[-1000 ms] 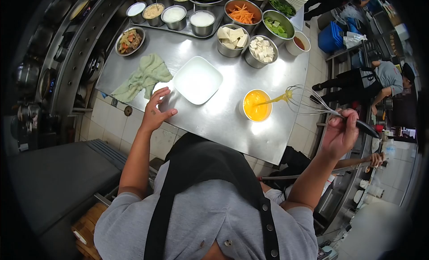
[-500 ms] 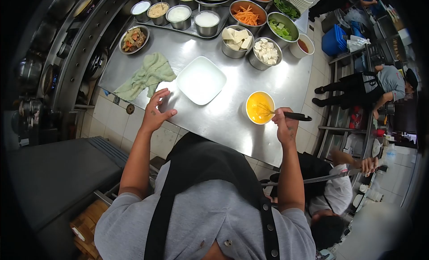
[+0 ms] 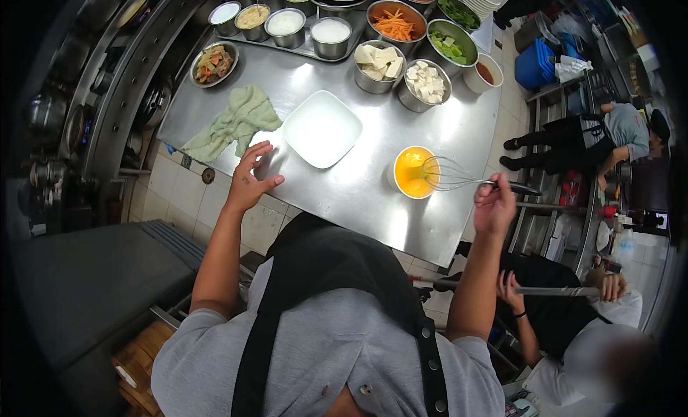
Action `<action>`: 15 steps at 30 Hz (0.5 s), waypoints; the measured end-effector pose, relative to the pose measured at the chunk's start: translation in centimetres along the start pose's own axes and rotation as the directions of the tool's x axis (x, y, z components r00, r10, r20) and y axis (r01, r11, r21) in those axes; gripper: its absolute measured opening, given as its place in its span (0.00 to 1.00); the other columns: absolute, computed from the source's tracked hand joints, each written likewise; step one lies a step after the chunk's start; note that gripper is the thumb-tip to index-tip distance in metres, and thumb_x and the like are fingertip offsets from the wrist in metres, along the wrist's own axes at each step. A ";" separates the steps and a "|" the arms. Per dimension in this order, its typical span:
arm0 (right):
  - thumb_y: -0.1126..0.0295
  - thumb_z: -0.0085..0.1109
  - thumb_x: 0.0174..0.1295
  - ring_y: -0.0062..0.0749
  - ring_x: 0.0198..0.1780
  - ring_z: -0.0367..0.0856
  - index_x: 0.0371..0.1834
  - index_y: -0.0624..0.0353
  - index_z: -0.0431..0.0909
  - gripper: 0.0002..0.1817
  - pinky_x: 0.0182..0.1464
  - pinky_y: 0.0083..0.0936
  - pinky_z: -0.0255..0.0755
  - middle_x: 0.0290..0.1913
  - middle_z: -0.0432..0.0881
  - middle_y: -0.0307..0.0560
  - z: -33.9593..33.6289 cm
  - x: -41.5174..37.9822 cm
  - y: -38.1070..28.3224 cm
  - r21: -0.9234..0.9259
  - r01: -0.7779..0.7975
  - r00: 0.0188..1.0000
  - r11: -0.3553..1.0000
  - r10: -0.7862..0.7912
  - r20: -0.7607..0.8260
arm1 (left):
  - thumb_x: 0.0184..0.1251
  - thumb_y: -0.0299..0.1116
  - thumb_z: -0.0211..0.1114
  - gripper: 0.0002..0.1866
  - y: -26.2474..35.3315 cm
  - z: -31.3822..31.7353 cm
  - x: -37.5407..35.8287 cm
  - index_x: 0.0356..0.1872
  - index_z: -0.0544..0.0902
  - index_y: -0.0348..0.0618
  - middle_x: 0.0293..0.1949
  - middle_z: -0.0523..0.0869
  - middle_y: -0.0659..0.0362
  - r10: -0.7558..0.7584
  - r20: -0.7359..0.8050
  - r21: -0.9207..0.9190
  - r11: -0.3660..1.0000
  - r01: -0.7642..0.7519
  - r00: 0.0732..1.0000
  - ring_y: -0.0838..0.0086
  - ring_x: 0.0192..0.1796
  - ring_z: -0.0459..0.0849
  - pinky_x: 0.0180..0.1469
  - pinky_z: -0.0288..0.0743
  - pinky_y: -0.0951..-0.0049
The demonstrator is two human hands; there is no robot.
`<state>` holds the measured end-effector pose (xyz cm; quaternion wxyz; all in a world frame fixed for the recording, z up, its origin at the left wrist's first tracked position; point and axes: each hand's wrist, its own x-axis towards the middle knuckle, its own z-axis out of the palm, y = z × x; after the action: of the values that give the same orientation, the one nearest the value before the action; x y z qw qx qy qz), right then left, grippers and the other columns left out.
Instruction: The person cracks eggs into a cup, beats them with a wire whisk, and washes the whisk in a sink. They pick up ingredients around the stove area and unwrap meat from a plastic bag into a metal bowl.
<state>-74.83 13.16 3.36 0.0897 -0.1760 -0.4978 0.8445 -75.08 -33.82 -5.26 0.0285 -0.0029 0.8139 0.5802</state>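
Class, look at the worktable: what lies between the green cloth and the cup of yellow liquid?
In the head view, the white dish lies between the cloth and the cup, on the steel table.

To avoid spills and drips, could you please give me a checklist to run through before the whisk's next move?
1. Black-handled wire whisk gripped in the right hand: ok.
2. Round white cup of yellow liquid upright on the steel table: ok.
3. Whisk wires wholly within the rim: not ok, they reach past it.
4. Left hand steadying the cup: not ok, apart from it.
5. Crumpled pale-green cloth clear of the square white bowl: cannot tell.
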 end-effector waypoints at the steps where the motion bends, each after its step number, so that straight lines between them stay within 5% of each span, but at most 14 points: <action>1: 0.61 0.49 0.68 0.25 0.19 0.70 0.34 0.59 0.72 0.12 0.20 0.18 0.60 0.18 0.73 0.42 0.5 -0.3 -1.4 0.016 0.047 0.998 0.999 -0.048 0.035 | 0.43 0.44 0.78 0.36 0.1 0.1 0.1 0.57 0.76 0.45 0.64 0.70 0.58 0.000 0.003 -0.002 1.000 0.000 1.000 0.67 0.66 0.66 0.62 0.62 0.60; 10: 0.65 0.47 0.70 0.22 0.23 0.73 0.37 0.63 0.74 0.12 0.25 0.16 0.66 0.28 0.76 0.45 4.2 -3.1 -8.7 -0.035 0.475 0.847 0.879 -0.446 0.289 | 0.43 0.46 0.77 0.38 0.0 0.3 0.6 0.57 0.76 0.44 0.64 0.69 0.57 0.035 0.023 0.029 0.999 -0.036 0.999 0.67 0.65 0.67 0.61 0.63 0.60; 15: 0.67 0.52 0.67 0.19 0.22 0.72 0.34 0.63 0.76 0.09 0.25 0.16 0.63 0.23 0.77 0.42 3.7 -1.7 -1.1 -0.484 0.465 0.883 0.741 -0.343 0.321 | 0.43 0.46 0.78 0.37 -0.4 0.3 0.5 0.58 0.76 0.45 0.64 0.69 0.57 0.026 0.020 0.008 1.000 -0.026 0.999 0.67 0.65 0.67 0.61 0.62 0.60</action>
<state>-74.76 10.12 6.27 0.1640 0.0091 -0.7510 0.6396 -75.60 -33.69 -5.79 0.0289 0.0137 0.8159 0.5773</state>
